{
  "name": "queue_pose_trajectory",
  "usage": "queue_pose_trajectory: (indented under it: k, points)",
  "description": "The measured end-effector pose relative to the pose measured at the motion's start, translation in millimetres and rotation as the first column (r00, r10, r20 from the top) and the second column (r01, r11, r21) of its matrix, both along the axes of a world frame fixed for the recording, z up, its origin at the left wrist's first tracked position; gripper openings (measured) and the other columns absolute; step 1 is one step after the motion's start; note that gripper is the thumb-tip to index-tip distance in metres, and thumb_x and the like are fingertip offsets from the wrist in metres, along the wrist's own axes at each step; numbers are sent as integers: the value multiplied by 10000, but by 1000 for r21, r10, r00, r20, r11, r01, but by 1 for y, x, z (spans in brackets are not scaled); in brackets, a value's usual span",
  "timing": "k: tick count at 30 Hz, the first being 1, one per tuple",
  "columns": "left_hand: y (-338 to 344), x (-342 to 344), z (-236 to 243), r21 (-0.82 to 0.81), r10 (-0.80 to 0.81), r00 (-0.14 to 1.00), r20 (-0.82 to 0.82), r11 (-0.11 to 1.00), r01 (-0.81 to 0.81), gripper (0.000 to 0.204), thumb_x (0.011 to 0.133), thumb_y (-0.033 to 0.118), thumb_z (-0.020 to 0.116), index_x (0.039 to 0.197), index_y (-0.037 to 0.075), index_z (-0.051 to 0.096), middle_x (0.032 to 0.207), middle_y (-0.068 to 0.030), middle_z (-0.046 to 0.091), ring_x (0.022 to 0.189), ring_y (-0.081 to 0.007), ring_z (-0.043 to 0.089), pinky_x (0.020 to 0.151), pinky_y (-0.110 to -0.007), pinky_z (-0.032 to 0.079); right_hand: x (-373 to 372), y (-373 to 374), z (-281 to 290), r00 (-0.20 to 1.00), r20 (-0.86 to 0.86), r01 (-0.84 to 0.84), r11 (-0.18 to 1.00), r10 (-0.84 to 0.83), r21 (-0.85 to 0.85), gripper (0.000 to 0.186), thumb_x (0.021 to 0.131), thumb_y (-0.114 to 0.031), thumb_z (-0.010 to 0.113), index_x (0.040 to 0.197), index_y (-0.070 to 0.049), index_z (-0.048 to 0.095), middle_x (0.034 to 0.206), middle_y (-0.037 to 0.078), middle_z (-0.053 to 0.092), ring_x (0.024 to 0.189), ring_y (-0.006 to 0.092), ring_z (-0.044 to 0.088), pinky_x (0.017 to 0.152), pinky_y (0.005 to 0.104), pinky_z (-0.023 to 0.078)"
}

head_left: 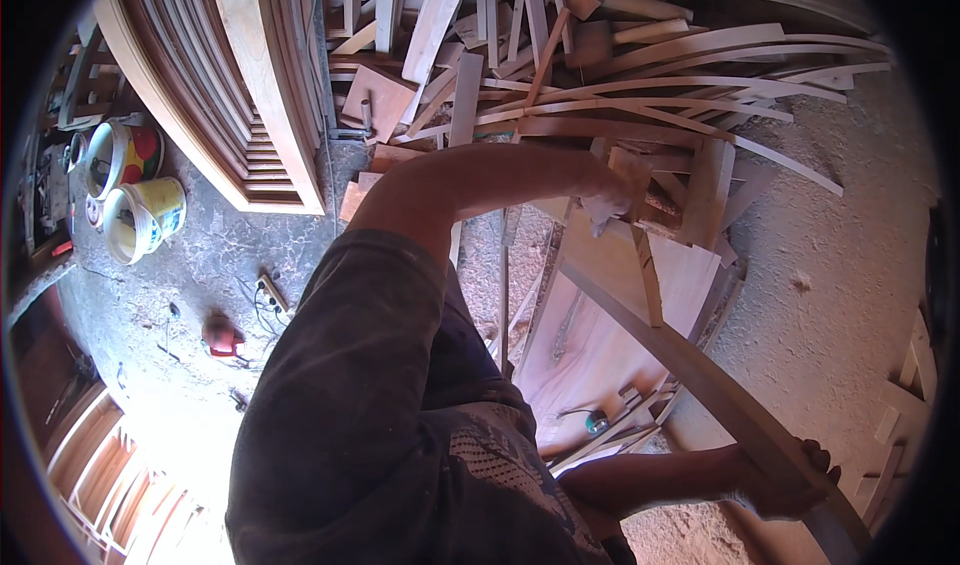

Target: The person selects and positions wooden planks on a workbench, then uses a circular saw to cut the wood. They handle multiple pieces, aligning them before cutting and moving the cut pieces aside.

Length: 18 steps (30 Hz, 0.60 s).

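Two bare hands on the work, both yours. Near right: your right hand (785, 485) has its fingers wrapped around the near end of a long board (705, 375), which slants from there leftward and away. Near left, in strong glare, a row of curved wooden pieces (100, 455).

Beneath the board, a pale wooden panel (590, 375) serves as surface: broad, streaked grain, a dark mark toward its left side. On its near part, a small round green item (597, 422) with loose wood strips close by.

Right of the panel, the floor (820, 285) is rough, pale and dusty-looking. Left of you, the floor is grey and stained; on it a red object (222, 343), blurred, and farther off a power strip (271, 292) with dark cords.

Farther along the panel, your left hand (605, 205) is bent down at the top of a narrow wooden strip (648, 280), whose near end meets the long board. Cannot tell whether those fingers grip it. Just right of them, an open wooden frame (708, 195).

Far left: two buckets, one yellow and white (165, 205), and stacked arched frames (275, 85). Farthest: a heap of offcuts and slats (600, 70), with long bowed strips (700, 60) reaching right.
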<state>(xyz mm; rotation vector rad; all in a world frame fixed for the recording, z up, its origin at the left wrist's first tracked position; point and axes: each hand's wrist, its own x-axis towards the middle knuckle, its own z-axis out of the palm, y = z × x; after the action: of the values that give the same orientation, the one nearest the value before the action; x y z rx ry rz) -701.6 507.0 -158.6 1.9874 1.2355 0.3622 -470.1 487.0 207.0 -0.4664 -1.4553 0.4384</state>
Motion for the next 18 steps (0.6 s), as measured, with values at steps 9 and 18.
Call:
queue_pose_trajectory:
  k: [9, 18]
  points:
    - [4, 1, 0, 79, -47, 999, 17, 996, 46, 439, 705, 267, 825, 1072, 108, 645, 948, -106, 692, 893, -319, 633, 808, -448, 483, -5, -4, -1, 998, -54, 21, 1000, -20, 6, 464, 812, -313, 607, 1056, 80, 574, 765, 152, 586, 703, 259, 598, 660, 338, 476]
    - [10, 2, -22, 74, -55, 986, 158, 996, 44, 417, 686, 269, 837, 1024, 99, 660, 913, -100, 694, 868, -314, 633, 793, -448, 482, -13, 3, -10, 999, -13, -47, 998, 46, -47, 474, 813, -311, 609, 1065, 88, 565, 771, 155, 583, 713, 260, 594, 676, 342, 474]
